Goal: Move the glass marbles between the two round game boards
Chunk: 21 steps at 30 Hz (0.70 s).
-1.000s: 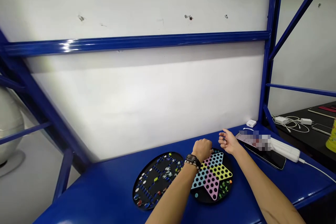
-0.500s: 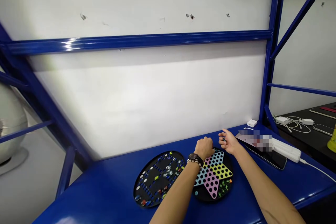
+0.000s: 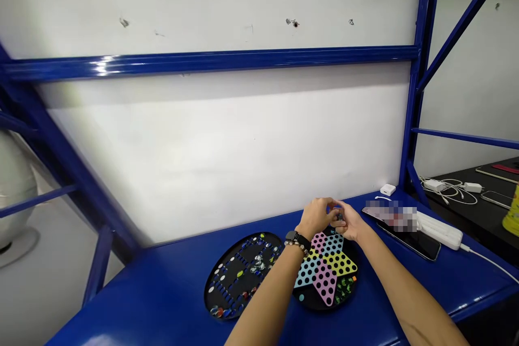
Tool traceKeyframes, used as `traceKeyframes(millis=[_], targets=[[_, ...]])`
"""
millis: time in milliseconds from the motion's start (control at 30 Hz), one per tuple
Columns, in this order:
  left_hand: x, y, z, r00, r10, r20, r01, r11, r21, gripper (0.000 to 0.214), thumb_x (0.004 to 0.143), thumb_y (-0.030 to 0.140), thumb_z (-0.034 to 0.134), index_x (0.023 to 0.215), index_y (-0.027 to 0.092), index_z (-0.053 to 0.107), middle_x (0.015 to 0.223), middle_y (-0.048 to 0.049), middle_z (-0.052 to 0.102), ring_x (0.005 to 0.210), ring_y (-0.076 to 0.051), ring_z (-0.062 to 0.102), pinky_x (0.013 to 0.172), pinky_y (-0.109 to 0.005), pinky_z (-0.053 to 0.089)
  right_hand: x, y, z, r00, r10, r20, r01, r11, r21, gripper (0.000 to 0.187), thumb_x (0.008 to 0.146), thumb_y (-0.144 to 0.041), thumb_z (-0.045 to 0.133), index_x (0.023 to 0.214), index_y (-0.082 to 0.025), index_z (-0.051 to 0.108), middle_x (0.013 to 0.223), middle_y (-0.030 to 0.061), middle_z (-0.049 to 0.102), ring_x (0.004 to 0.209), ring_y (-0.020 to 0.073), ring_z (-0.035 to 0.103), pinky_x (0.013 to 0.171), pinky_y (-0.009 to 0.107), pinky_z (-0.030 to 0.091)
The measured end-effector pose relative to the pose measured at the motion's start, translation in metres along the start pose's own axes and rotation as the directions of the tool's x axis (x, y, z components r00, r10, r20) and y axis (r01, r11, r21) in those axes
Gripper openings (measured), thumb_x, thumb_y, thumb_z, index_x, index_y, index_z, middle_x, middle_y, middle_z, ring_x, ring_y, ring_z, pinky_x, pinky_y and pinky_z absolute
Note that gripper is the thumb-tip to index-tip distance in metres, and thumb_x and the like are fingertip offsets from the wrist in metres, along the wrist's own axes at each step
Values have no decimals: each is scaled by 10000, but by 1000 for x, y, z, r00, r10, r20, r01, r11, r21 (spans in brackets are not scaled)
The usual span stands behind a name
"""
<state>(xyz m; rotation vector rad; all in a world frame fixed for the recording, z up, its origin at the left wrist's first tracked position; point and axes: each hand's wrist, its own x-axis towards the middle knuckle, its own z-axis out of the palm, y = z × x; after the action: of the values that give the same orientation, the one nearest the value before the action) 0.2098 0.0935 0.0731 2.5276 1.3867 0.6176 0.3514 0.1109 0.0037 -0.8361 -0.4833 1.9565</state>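
My left hand [image 3: 318, 217], with a watch [image 3: 298, 238] and a beaded bracelet at its wrist, reaches over to my right hand [image 3: 347, 221]. Their fingertips meet above the far edge of a Chinese checkers board [image 3: 323, 262], a round black board with a coloured star. The right fingers curl around small dark, shiny pieces [image 3: 339, 217] that look like marbles. Left fingertips are pinched together; whatever lies between them is hidden. Green pieces [image 3: 344, 289] fill a pocket at the board's near right. Left of it lies a round black tray [image 3: 208, 281] with several loose marbles [image 3: 259, 264].
Two phones [image 3: 430, 248] and a white power strip [image 3: 441, 233] lie right of my right forearm, with a small white adapter [image 3: 388, 190] behind. A blue metal frame [image 3: 227, 61] and white wall border the blue table [image 3: 170, 275]. Cables and chargers [image 3: 450, 189] are on a black table.
My left hand has lifted from the star board and come against my right hand. The right hand has shifted slightly left, its fingers still curled around the small pieces.
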Motion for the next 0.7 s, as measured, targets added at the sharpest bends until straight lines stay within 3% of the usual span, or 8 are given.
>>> traceKeyframes(millis=[133,333,533,700], targets=[[-5,-4,10,1000,-25,-12,25,999,36,315,968,324,429,1132,231,682,1128,-63,720,945,-201,674,808,-296,507,1,-5,-6,995,-80,-52,82,995,47,320,994,-297,396,695,-197,446,469,-81,387,297,25,200,284,134,101],[-17,-17,27,973,35,229,-53,996,72,185,842,242,620,966,302,744,1017,19,746,960,-194,689,774,-243,521,0,-11,-14,980,-164,-111,174,981,87,326,995,-338,391,713,-194,467,463,-83,398,298,26,215,297,138,118],[-13,-12,36,948,54,312,-110,980,163,303,866,152,555,989,336,762,1132,-13,692,974,-209,688,828,-277,532,-4,-10,-10,982,-163,-92,169,984,62,344,996,-349,395,706,-187,485,462,-76,413,296,28,220,301,149,111],[-11,-14,36,939,-6,343,-91,960,264,392,860,62,506,1045,294,762,1141,-82,667,923,-229,706,814,-325,552,-4,-9,-10,986,-151,-73,154,987,42,361,996,-359,403,699,-178,499,464,-72,419,297,25,220,306,147,105]])
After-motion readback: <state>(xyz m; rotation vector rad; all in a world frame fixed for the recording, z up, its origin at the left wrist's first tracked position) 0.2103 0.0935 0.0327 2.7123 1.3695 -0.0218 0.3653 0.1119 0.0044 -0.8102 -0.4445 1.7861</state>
